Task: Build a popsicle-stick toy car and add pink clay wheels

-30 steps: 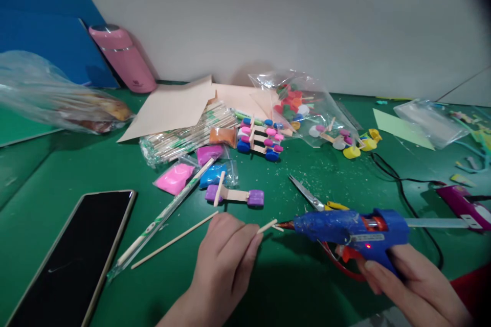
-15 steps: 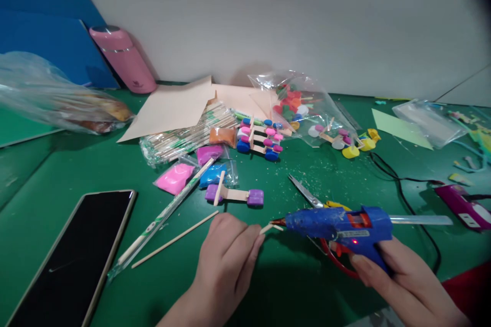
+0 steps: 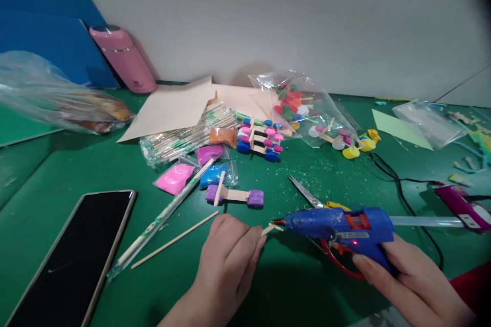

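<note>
My left hand (image 3: 230, 255) is closed, pinching a small piece of wooden stick (image 3: 271, 229) between thumb and forefinger. My right hand (image 3: 410, 273) grips the handle of a blue hot glue gun (image 3: 330, 222) with a lit red light. The gun's copper-coloured nozzle meets the stick piece at its tip, and a clear glue stick (image 3: 429, 221) sticks out of its back. Beneath the gun lie scissors (image 3: 307, 191), partly hidden. Just beyond my left hand rests a small wooden piece with purple ends (image 3: 236, 194). A thin wooden stick (image 3: 174, 240) lies left of that hand.
A smartphone (image 3: 72, 260) lies at the left, beside a wrapped pair of chopsticks (image 3: 164, 212). Behind are bags of coloured clay (image 3: 175, 178), several similar coloured pieces (image 3: 261, 138) and a pink bottle (image 3: 123, 59). A black cable (image 3: 401, 189) and purple power strip (image 3: 462, 205) are at the right.
My right hand and the back of the glue gun have shifted slightly right. The nozzle stays at the stick piece, and my left hand has barely moved.
</note>
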### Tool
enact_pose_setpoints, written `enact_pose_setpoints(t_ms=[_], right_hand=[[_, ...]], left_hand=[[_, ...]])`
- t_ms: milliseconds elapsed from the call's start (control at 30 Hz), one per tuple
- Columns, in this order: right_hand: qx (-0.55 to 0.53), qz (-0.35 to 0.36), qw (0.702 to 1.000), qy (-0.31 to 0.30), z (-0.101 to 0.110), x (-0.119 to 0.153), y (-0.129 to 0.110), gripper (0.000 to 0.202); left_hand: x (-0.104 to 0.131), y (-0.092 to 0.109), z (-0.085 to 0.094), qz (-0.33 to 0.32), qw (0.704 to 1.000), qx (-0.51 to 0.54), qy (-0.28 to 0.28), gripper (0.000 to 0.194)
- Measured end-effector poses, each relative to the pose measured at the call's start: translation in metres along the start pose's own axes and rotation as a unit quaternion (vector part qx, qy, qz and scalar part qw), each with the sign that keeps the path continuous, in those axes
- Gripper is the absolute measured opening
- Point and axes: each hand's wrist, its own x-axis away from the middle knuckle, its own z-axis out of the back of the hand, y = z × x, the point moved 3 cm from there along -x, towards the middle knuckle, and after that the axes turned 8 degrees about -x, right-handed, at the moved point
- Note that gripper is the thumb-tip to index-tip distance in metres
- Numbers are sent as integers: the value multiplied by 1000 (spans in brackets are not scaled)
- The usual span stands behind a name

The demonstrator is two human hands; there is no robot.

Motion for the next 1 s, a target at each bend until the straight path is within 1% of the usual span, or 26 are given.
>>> enact_pose_setpoints(t_ms=[67, 200, 300, 400, 500, 600, 733, 867, 1000], right_hand=[[4, 0, 1000, 20, 0, 1, 2, 19], [8, 26, 1000, -5, 1, -3, 3, 18], [6, 8, 1000, -5, 3, -3, 3, 21], [15, -12, 1000, -11, 2, 1, 4, 17], [8, -12, 1000, -5, -1, 4, 5, 17], [1, -6, 1000, 5, -1, 2, 4, 20], [13, 4, 1000, -23, 0, -1, 3, 20], [22, 5, 1000, -12, 0, 2, 8, 19], [28, 40, 998, -33, 0, 0, 13, 15]], left_hand=[[0, 0, 0, -1, 1000, -1, -2, 16], [-1, 0, 1, 1, 1000, -4, 6, 15], [-1, 0, 1, 6, 1000, 0, 13, 15], [-1, -1, 2, 10, 1000, 11, 14, 16], [-1, -1, 2, 14, 1000, 15, 13, 17], [-2, 0, 2, 13, 1000, 12, 14, 16], [-1, 0, 2, 14, 1000, 10, 18, 16], [-1, 0, 1, 12, 1000, 18, 18, 16], [-2, -1, 1, 7, 1000, 17, 19, 16]])
